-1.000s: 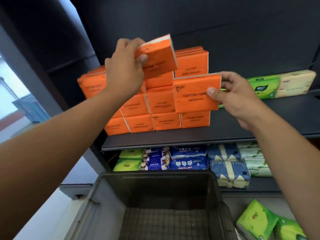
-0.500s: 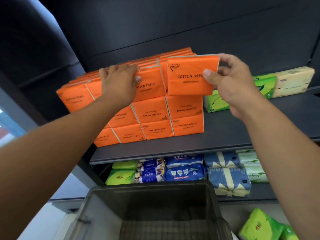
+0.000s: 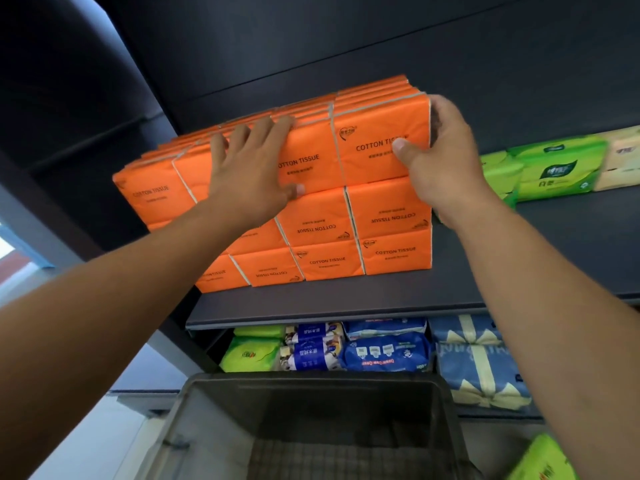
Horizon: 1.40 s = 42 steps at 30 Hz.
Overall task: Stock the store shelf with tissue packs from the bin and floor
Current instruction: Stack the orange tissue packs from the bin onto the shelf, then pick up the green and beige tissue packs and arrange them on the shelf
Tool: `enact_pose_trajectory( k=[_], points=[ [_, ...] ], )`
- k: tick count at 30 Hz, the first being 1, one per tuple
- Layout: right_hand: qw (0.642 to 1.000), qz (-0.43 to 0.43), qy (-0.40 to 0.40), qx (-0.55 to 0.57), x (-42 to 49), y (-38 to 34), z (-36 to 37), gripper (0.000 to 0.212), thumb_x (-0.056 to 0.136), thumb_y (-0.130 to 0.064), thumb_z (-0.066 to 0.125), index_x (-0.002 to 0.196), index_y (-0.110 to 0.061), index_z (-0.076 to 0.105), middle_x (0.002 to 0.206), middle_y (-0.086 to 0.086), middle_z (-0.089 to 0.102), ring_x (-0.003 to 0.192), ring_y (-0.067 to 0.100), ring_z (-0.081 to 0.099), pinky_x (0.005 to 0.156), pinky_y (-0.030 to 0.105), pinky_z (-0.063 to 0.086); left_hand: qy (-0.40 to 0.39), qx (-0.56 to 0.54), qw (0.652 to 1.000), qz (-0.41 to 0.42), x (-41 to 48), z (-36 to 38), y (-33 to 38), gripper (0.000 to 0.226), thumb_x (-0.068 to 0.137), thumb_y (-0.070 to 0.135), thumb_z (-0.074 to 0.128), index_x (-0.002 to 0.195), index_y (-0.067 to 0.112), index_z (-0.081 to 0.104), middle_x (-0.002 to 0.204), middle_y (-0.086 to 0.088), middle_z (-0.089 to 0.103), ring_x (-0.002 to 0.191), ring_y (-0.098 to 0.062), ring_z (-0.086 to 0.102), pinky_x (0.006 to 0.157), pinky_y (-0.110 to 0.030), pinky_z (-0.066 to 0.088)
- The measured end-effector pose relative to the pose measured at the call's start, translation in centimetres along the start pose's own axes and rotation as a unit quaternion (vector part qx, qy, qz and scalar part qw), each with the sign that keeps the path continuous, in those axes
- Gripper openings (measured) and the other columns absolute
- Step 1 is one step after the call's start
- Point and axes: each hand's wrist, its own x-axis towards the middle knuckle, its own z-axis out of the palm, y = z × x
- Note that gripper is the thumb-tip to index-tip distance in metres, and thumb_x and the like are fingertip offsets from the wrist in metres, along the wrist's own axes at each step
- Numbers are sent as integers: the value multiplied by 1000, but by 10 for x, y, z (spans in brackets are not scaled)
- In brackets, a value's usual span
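Orange top-row pack (image 3: 377,150): sits at right end of orange stack (image 3: 311,220) on shelf (image 3: 519,282), front face about flush with neighbours. My right hand (image 3: 446,161) clamps it, thumb on front, fingers round side edge; purpose, I judge, squaring it into column. My left hand (image 3: 252,171) lies flat, fingers spread, pressing adjacent pack, likely bracing row against shove. Bin (image 3: 311,377) below shows bare mesh bottom. Green pack (image 3: 543,459) at lower right not yet shelved.

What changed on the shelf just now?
The left hand set its orange tissue pack on the top row and now presses it flat. The right hand raised the right-end orange tissue pack into that row, still gripping it. Lower orange rows and grey bin unchanged.
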Motion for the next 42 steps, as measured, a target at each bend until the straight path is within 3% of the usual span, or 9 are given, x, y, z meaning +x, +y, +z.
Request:
enact_pose_trajectory(
  k=[4, 7, 9, 12, 16, 22, 27, 35, 42],
  points=[
    [998, -4, -36, -51, -2, 3, 1, 54, 91, -9, 63, 135, -32, 43, 109, -15, 63, 103, 7, 62, 96, 31, 49, 0, -19, 1000, -11, 2, 2, 2, 89, 75, 50, 75, 147, 34, 25, 152, 2, 33, 137, -28, 29, 112, -50, 17],
    [997, 13, -54, -61, -3, 8, -2, 57, 91, -14, 64, 139, -30, 39, 114, -11, 65, 104, 10, 63, 99, 37, 50, -3, -32, 999, -18, 3, 0, 4, 90, 73, 48, 76, 146, 34, 27, 151, 3, 32, 137, -28, 27, 111, -49, 16],
    [995, 28, -68, -69, -4, 8, -6, 71, 89, -22, 67, 149, -26, 28, 129, -5, 61, 117, 14, 60, 105, 41, 47, -6, -35, 999, -20, 3, -3, 4, 90, 72, 49, 77, 146, 34, 28, 151, 3, 32, 137, -28, 27, 110, -48, 17],
    [990, 29, -88, -111, -11, 3, -18, 93, 91, -28, 68, 158, -22, 5, 162, 1, 24, 149, 18, 22, 121, 38, 23, -16, -38, 999, -36, 2, -11, 3, 93, 69, 54, 78, 145, 35, 28, 150, 2, 30, 138, -32, 22, 112, -49, 15],
    [975, 9, -96, -202, -25, 0, -38, 94, 92, -31, 67, 158, -14, 2, 166, 4, 4, 153, 18, -3, 121, 33, 8, -18, -24, 998, -56, -8, -29, 8, 98, 69, 60, 75, 149, 32, 25, 150, 0, 29, 137, -32, 21, 112, -47, 16],
    [935, -19, -158, -316, -71, -15, -59, 78, 92, -38, 64, 153, -15, 21, 157, 7, 26, 148, 28, 16, 118, 43, 24, -6, 1, 999, -53, -52, -69, 24, 91, 71, 62, 72, 146, 31, 30, 150, -1, 31, 137, -33, 24, 111, -51, 19],
    [914, -13, -207, -350, -131, -43, -72, 62, 93, -42, 60, 146, -23, 34, 155, 3, 31, 141, 29, 29, 111, 46, 35, -39, 23, 998, -38, -114, -114, 46, 81, 76, 62, 68, 143, 31, 36, 152, 0, 29, 138, -33, 22, 111, -51, 17],
    [868, -19, -230, -440, -214, -101, -110, 57, 96, -39, 54, 148, -23, 36, 150, 6, 39, 136, 32, 37, 105, 42, 37, -73, 2, 997, -11, -169, -165, 85, 71, 80, 63, 62, 140, 33, 40, 151, 0, 32, 138, -31, 23, 108, -50, 20],
    [822, 22, -200, -533, -258, -136, -173, 62, 99, -39, 50, 153, -17, 29, 154, 9, 34, 138, 33, 34, 111, 46, 34, -95, -68, 992, 44, -187, -193, 138, 64, 81, 58, 63, 137, 29, 47, 138, -3, 46, 129, -31, 36, 103, -48, 26]
  ],
)
